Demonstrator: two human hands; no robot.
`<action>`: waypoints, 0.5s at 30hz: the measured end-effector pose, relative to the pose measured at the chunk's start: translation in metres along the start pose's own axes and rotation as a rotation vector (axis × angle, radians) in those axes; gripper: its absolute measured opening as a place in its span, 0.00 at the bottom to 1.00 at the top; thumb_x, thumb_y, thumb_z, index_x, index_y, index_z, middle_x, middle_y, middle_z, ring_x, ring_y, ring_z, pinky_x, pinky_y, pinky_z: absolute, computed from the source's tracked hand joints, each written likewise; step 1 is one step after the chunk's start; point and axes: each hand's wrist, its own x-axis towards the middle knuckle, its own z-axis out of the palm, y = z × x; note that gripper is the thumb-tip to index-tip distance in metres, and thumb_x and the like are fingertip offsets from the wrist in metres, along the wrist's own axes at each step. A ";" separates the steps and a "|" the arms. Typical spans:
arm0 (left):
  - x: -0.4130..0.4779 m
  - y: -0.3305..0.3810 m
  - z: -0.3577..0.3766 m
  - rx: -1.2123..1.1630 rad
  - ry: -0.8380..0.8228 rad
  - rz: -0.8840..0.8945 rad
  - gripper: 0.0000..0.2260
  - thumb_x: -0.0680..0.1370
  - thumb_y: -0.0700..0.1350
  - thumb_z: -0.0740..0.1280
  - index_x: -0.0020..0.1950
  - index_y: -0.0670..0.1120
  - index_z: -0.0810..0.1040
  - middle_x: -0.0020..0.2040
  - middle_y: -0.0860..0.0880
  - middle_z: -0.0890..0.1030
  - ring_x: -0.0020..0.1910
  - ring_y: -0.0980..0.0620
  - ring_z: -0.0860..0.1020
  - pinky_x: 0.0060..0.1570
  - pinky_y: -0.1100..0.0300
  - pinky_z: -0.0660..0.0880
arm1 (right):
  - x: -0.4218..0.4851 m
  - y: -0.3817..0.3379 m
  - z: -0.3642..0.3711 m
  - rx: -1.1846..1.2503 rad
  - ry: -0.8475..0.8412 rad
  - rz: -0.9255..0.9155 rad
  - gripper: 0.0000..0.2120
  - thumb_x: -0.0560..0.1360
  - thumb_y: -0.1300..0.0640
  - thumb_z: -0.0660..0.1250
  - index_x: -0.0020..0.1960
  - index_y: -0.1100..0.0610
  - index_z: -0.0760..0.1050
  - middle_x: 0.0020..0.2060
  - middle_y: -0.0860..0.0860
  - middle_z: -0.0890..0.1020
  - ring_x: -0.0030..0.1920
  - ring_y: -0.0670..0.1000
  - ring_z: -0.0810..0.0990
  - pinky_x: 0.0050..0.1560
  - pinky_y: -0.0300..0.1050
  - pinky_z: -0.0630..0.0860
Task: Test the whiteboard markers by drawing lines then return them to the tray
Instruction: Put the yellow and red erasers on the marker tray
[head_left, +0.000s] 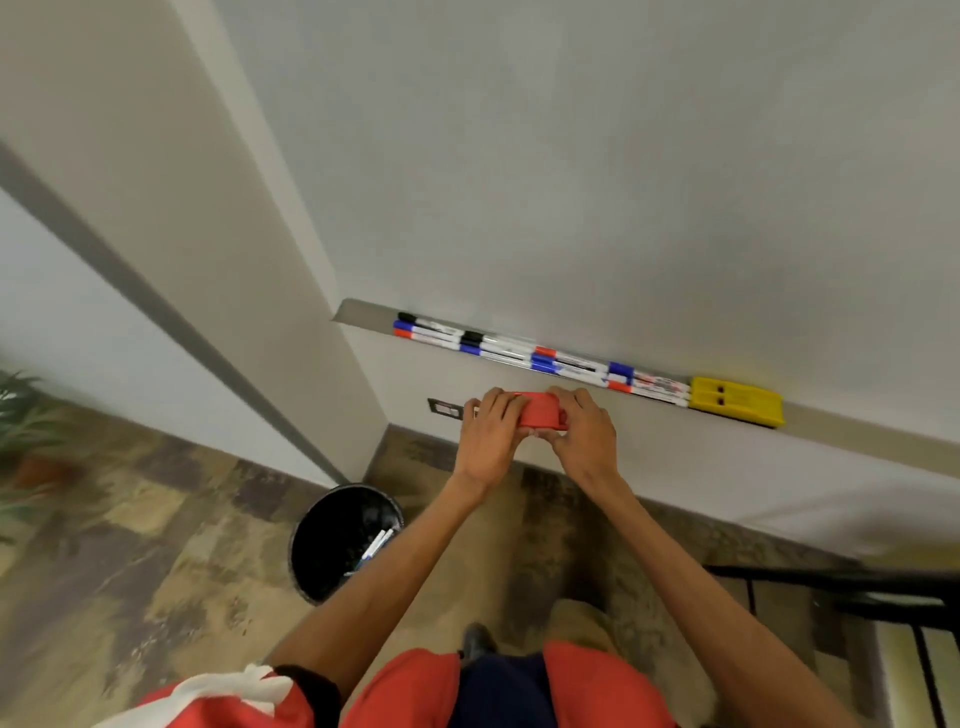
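Several whiteboard markers (519, 349) with black, blue and red caps lie in rows along the tray (358, 314) under the whiteboard (597, 182). A yellow eraser (735, 401) sits at the right end of the row. Just below the tray, in front of the wall, both my hands hold a small red block-like object (540, 409). My left hand (491, 434) grips its left end and my right hand (584, 434) grips its right end. What the red object is stays unclear, since my fingers cover much of it.
A black waste bin (311, 540) stands on the patterned floor at lower left, with a few markers inside. A wall outlet (444, 409) is left of my hands. A potted plant (21, 431) is at far left and a dark railing (857, 587) at lower right.
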 end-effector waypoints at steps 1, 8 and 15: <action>-0.001 -0.011 -0.006 0.004 0.009 -0.031 0.22 0.74 0.49 0.75 0.66 0.44 0.75 0.62 0.44 0.79 0.62 0.43 0.76 0.61 0.44 0.73 | 0.006 -0.009 0.006 0.002 -0.014 -0.016 0.31 0.73 0.49 0.75 0.73 0.52 0.68 0.66 0.54 0.75 0.64 0.55 0.75 0.66 0.50 0.71; 0.006 -0.073 -0.033 0.024 0.046 -0.185 0.21 0.78 0.50 0.70 0.69 0.44 0.73 0.66 0.43 0.77 0.65 0.44 0.74 0.66 0.45 0.68 | 0.051 -0.065 0.043 0.021 -0.065 -0.123 0.32 0.72 0.54 0.77 0.72 0.56 0.69 0.65 0.56 0.76 0.63 0.57 0.76 0.64 0.54 0.74; 0.038 -0.142 -0.059 0.112 0.064 -0.262 0.22 0.77 0.46 0.72 0.69 0.45 0.73 0.67 0.43 0.77 0.66 0.43 0.74 0.66 0.44 0.67 | 0.113 -0.110 0.082 0.040 -0.140 -0.203 0.34 0.72 0.61 0.76 0.74 0.56 0.67 0.66 0.57 0.74 0.64 0.57 0.76 0.64 0.51 0.75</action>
